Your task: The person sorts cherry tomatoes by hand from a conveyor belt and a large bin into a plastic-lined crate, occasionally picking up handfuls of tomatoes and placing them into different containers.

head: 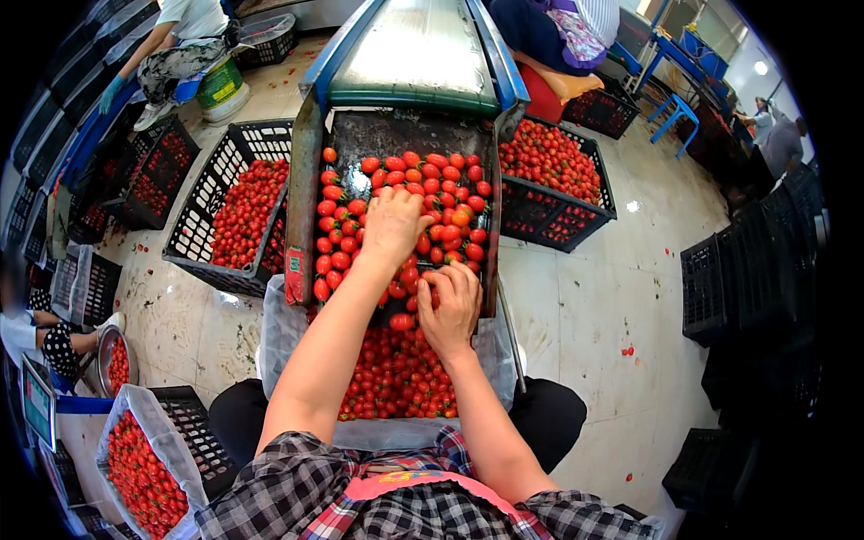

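Red cherry tomatoes (341, 260) lie spread over a dark metal chute (412, 135) at the end of a conveyor belt (415, 50). My left hand (395, 226) rests with bent fingers among the tomatoes in the middle of the chute. Lower and to the right, my right hand (451, 304) curls over tomatoes near the chute's front edge. The fingers of both hands partly hide what is beneath them, so a firm hold cannot be made out. Below the chute, a plastic-lined container (287, 331) between my knees holds many more tomatoes.
Black plastic crates of tomatoes flank the chute at left (179, 260) and right (553, 223). A lined crate (152, 432) stands lower left, near a metal bowl (104, 364). Other people sit at upper left, upper right and far left. Stacked black crates (742, 277) line the right side.
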The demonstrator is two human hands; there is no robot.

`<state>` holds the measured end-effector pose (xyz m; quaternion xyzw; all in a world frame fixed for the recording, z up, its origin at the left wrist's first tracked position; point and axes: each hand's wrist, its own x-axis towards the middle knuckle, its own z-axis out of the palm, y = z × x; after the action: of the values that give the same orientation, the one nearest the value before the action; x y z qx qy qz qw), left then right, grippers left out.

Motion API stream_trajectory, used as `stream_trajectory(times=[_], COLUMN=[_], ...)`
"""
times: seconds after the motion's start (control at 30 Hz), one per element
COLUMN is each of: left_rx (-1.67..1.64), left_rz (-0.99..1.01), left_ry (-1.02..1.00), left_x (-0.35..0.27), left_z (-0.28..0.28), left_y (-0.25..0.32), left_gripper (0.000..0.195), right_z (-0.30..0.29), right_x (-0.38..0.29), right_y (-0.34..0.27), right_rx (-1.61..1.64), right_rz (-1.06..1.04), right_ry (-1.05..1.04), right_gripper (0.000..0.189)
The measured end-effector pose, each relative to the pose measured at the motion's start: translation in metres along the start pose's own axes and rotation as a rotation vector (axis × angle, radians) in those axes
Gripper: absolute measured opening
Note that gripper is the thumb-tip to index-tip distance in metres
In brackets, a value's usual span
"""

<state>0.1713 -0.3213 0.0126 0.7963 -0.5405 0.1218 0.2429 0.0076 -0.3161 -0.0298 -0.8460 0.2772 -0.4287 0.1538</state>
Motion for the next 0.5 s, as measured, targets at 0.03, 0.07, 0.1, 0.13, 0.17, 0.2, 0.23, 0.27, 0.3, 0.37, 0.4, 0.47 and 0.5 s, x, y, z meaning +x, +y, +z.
stream_trajectory(times=[0.03, 0.07, 0.1, 0.13, 0.17, 0.2, 0.23, 0.27, 0.3, 0.37, 0.4, 0.47, 0.5], left_rx=[0.017, -0.031, -0.027, -0.097, -0.168, -0.179, -0.180, -0.314, -0.438, -0.412, -0.360, -0.226, -0.236], left_rz=[0.007, 0.019, 0.019, 0.110, 0.200, 0.267, 0.277, 0.194, 0.106, 0.110, 0.099, 0.084, 0.085], left_ry=[-0.030, 0.003, -0.013, 0.089, 0.191, 0.267, 0.248, 0.153, 0.066, 0.071, 0.129, 0.203, 0.212], left_x=[0.001, 0.001, -0.003, -0.008, -0.012, -0.015, -0.021, -0.029, -0.034, -0.033, -0.028, -0.024, -0.021], left_z=[-0.002, -0.005, -0.005, -0.004, -0.005, -0.011, -0.014, -0.017, -0.020, -0.020, -0.018, -0.011, -0.009], left_y=[0.004, 0.006, 0.002, -0.003, -0.006, -0.006, -0.006, -0.005, -0.005, -0.005, -0.004, -0.007, -0.003], left_gripper=[0.028, 0.025, 0.025, 0.022, 0.021, 0.021, 0.021, 0.021, 0.021, 0.025, 0.026, 0.030, 0.030], right_z=[-0.001, -0.003, -0.002, -0.002, -0.002, -0.003, -0.001, 0.000, 0.000, 0.000, 0.000, 0.001, -0.001], right_x=[-0.002, -0.001, -0.002, 0.001, 0.003, 0.004, 0.002, 0.001, 0.002, 0.006, 0.008, 0.006, 0.009], right_y=[0.000, -0.001, -0.004, -0.006, -0.006, -0.006, -0.004, -0.002, -0.001, -0.004, -0.004, -0.005, -0.005], right_rx=[0.016, -0.006, -0.033, -0.049, -0.067, -0.117, -0.117, -0.114, -0.105, -0.105, -0.099, -0.061, -0.033], right_rz=[0.019, 0.016, 0.038, 0.036, 0.035, 0.051, 0.072, 0.069, 0.055, 0.064, 0.055, 0.044, 0.048], right_ry=[-0.004, 0.055, 0.082, 0.086, 0.090, 0.017, 0.019, -0.004, -0.025, 0.007, 0.015, 0.033, 0.003], right_gripper=[0.015, 0.019, 0.025, 0.028, 0.031, 0.031, 0.031, 0.029, 0.028, 0.025, 0.025, 0.024, 0.023])
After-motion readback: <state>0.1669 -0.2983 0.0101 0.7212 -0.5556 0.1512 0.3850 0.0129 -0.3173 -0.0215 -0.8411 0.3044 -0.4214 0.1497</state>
